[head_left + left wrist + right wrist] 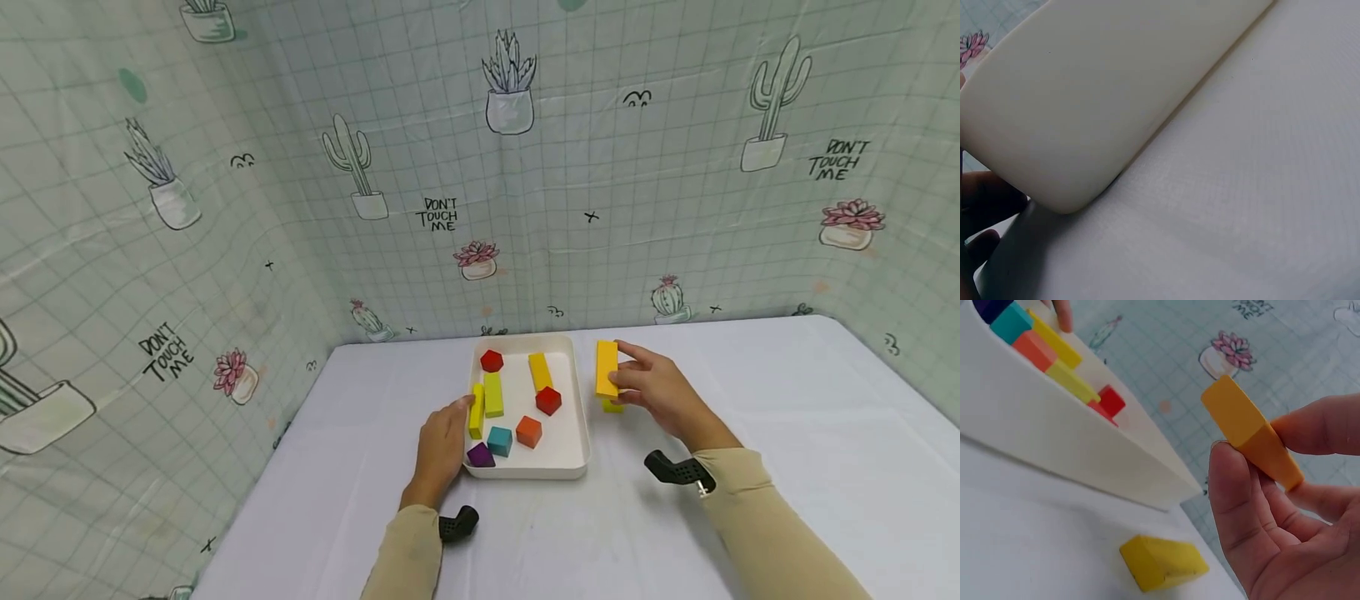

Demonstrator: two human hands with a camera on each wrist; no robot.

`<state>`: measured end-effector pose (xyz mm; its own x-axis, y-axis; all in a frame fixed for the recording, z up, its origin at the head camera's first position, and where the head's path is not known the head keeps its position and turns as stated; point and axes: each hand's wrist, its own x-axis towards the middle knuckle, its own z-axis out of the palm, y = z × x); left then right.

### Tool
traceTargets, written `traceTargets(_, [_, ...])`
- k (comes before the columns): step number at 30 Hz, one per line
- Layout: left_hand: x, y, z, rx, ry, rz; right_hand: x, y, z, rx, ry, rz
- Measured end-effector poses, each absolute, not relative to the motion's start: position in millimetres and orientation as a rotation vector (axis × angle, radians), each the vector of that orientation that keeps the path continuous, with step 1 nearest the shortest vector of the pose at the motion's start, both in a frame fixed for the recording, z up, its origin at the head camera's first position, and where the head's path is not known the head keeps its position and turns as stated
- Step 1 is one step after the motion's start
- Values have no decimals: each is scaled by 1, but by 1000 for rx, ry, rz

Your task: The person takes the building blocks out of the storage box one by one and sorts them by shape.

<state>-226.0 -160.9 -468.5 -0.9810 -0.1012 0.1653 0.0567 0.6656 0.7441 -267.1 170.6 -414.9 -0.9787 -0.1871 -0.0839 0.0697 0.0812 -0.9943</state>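
My right hand (658,392) pinches an orange-yellow rectangular block (607,369) between thumb and fingers, held up just right of a white tray (528,472). Below that block, a yellow block (1163,562) lies on the table beside the tray. At the tray's left side, my left hand (441,446) grips the wall, with a fingertip over the rim. Inside the tray are a yellow block (477,412) by that fingertip, a lime block (492,395), another yellow block (539,372), red pieces (548,401), an orange cube (528,432), a teal cube (499,442) and a purple piece (481,455).
A white cloth covers the table (540,550). Behind it and to the left hangs a gridded curtain (585,167) printed with cactus pots. Each wrist wears a black mount (678,468).
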Motion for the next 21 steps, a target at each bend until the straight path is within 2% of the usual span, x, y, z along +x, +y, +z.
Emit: traceTargets(21, [-228,-164,-474,22,-2660,-1234,-277,196,-433,-75,2214,-1921])
